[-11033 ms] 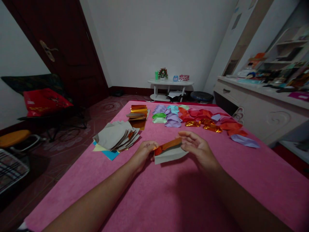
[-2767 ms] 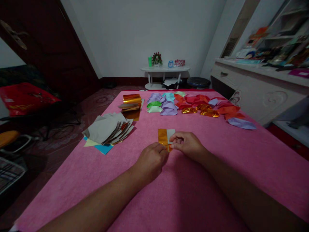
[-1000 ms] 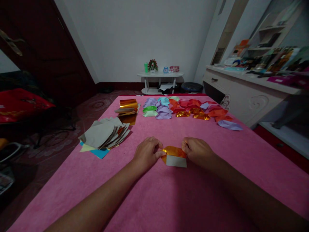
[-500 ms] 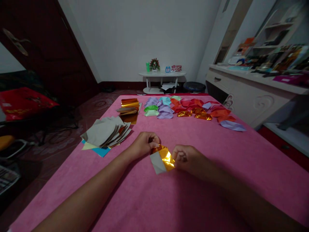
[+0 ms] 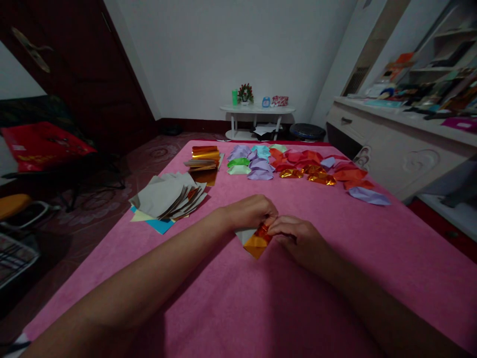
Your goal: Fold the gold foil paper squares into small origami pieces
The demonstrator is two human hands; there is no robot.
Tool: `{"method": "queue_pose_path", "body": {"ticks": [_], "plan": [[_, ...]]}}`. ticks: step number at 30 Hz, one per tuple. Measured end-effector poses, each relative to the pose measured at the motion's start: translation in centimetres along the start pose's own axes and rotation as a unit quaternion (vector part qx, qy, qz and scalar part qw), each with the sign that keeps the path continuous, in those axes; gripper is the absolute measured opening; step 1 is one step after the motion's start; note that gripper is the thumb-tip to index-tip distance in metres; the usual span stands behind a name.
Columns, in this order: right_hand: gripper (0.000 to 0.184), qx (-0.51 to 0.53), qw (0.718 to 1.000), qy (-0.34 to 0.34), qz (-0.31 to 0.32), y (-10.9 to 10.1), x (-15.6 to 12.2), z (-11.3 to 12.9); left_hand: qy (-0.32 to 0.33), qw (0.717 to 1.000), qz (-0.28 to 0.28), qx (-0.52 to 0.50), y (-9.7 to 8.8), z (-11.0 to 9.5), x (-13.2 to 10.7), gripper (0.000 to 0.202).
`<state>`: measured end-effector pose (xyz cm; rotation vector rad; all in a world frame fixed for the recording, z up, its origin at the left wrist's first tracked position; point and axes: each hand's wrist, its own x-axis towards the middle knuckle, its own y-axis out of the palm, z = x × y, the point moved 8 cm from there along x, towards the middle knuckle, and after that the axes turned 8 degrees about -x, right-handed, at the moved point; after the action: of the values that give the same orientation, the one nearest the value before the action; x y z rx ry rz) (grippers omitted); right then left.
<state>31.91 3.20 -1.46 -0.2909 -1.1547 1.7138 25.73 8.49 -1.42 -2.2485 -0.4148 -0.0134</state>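
A partly folded sheet of gold foil paper (image 5: 257, 243) with a grey back lies at the middle of the pink-covered table (image 5: 223, 298). My left hand (image 5: 255, 211) is closed on its far edge, the fingers curled over the foil. From the right, my right hand (image 5: 292, 231) pinches the same sheet, its fingertips close against those of the left. The fingers cover the sheet's far right corner. Left of my hands is a fanned stack of grey-backed paper (image 5: 167, 196), with blue and yellow sheets (image 5: 160, 224) under it.
Behind that stack sits a pile of gold foil sheets (image 5: 204, 164). Several folded paper pieces (image 5: 261, 166) in purple, green, red and gold line the table's far side. A white dresser (image 5: 402, 144) stands to the right, a chair with a red bag (image 5: 48, 149) to the left.
My left hand has moved right along the foil paper, bringing both hands together at its far right side. The sheet has turned, its gold part now nearer me. The view has shifted slightly.
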Motion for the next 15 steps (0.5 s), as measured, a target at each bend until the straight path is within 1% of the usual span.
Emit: {"method": "queue_pose_path", "body": {"ticks": [2,4,7,8,10,11,12,14,15], "plan": [[0.023,-0.028,1.000,-0.003,-0.003,0.2,-0.2,0.1,0.005,1.000,-0.023,0.012,-0.3,-0.1,-0.1,0.019],[0.023,-0.060,0.998,-0.004,0.007,0.3,-0.4,0.6,0.000,0.997,-0.062,0.040,-0.9,-0.3,-0.8,0.018],[0.021,-0.115,0.993,0.003,0.028,0.4,-0.5,1.8,-0.011,0.988,-0.127,0.087,-1.8,-1.3,-2.9,0.017],[0.019,-0.134,0.990,0.009,0.035,0.4,-0.5,2.2,-0.017,0.986,-0.140,0.089,-2.0,-1.7,-3.7,0.016],[0.016,-0.174,0.983,0.025,0.047,0.4,-0.4,3.0,-0.019,0.987,-0.143,0.071,-1.9,-2.7,-5.4,0.016],[0.013,-0.192,0.979,0.032,0.055,0.4,-0.4,3.3,-0.017,0.989,-0.134,0.056,-1.6,-3.1,-6.2,0.014],[0.010,-0.207,0.975,0.037,0.064,0.5,-0.3,3.6,-0.021,0.993,-0.112,0.041,-1.2,-3.3,-6.8,0.016],[0.005,-0.229,0.969,0.038,0.083,0.9,-0.2,4.1,-0.026,0.995,-0.089,0.019,-0.6,-3.5,-8.0,0.026],[0.004,-0.237,0.967,0.037,0.091,1.1,-0.2,4.3,-0.030,0.996,-0.087,0.017,-0.5,-3.6,-8.4,0.030]]}}
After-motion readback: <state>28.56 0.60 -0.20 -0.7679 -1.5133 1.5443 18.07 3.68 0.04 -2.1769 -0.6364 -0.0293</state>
